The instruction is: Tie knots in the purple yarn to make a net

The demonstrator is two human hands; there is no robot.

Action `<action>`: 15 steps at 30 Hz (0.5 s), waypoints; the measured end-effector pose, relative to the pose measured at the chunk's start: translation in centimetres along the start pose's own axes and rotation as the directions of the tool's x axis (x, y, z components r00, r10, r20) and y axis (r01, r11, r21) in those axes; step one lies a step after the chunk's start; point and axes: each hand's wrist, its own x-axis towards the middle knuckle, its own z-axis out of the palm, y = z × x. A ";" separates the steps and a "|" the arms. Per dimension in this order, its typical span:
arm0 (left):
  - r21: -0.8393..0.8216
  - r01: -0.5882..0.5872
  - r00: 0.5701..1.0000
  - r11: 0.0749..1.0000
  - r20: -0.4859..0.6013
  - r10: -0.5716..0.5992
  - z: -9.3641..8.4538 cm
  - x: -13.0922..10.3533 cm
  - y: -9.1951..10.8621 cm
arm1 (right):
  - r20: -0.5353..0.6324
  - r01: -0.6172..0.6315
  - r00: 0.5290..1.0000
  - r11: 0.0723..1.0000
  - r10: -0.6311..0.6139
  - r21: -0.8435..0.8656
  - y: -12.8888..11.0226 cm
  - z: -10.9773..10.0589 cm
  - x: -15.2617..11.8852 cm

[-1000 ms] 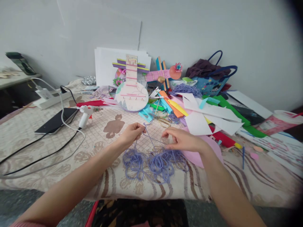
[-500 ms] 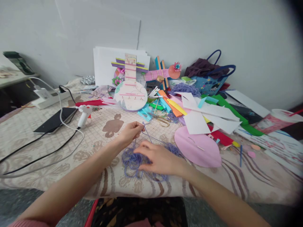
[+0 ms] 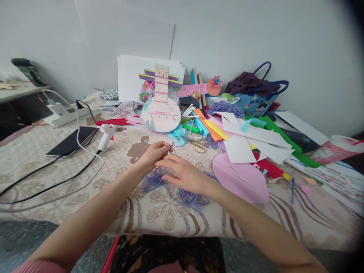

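Purple yarn (image 3: 193, 198) lies in a loose tangle on the tablecloth, partly covered by my hands. My left hand (image 3: 156, 154) is closed, pinching a yarn strand whose small end sticks up past the fingertips. My right hand (image 3: 186, 173) reaches in over the tangle, its fingertips close beside my left hand. The thumb of that hand stands apart from its stretched fingers, and I see nothing held between them. Just beyond the hands are gold-handled scissors (image 3: 200, 147).
At left lie a white glue gun (image 3: 105, 137), a black tablet-like slab (image 3: 72, 141), cables and a power strip (image 3: 66, 115). A decorated paper guitar shape (image 3: 160, 114) leans at the back. Right of my hands are a pink paper oval (image 3: 241, 185), paper scraps (image 3: 240, 148) and a cup (image 3: 332, 149).
My right hand has lifted from the tangle and moved up toward my left hand. The yarn heap has spread, with loops shifted right. The view has turned slightly left.
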 end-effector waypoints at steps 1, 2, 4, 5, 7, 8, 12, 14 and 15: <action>-0.022 -0.017 1.000 1.000 0.012 0.017 -0.1 0.1 -0.1 | -0.030 -0.044 0.999 0.999 0.043 -0.016 0.0 -0.4 -0.4; -0.041 -0.030 0.999 0.999 0.023 0.031 -0.1 0.1 -0.3 | -0.045 -0.090 0.995 0.995 0.088 -0.035 0.0 -0.6 -1.0; -0.059 -0.040 0.999 0.997 0.029 0.041 -0.1 0.2 -0.5 | -0.014 -0.155 0.988 0.984 0.154 -0.088 -0.1 -0.6 -2.2; -0.065 -0.039 0.999 0.997 0.028 0.041 0.0 0.3 -0.6 | 0.029 -0.168 0.985 0.978 0.173 -0.125 -0.2 -0.3 -2.9; -0.073 -0.035 0.999 0.997 0.022 0.037 0.1 0.3 -0.6 | 0.128 -0.167 0.972 0.964 0.196 -0.209 -0.3 0.6 -4.1; -0.073 -0.034 0.999 0.997 0.019 0.035 0.2 0.3 -0.6 | 0.167 -0.161 0.964 0.955 0.206 -0.248 -0.4 1.1 -4.6; -0.072 -0.026 1.000 0.997 0.006 0.027 0.3 0.3 -0.6 | 0.214 -0.157 0.956 0.967 0.200 -0.202 -0.6 1.5 -5.6; -0.073 -0.020 1.000 0.997 0.004 0.021 0.3 0.3 -0.6 | 0.160 -0.178 0.971 0.984 0.180 -0.028 -0.8 0.5 -5.7; -0.069 -0.016 1.000 0.997 0.007 0.016 0.3 0.3 -0.6 | 0.118 -0.192 0.976 0.978 0.183 0.075 -0.9 -0.2 -5.8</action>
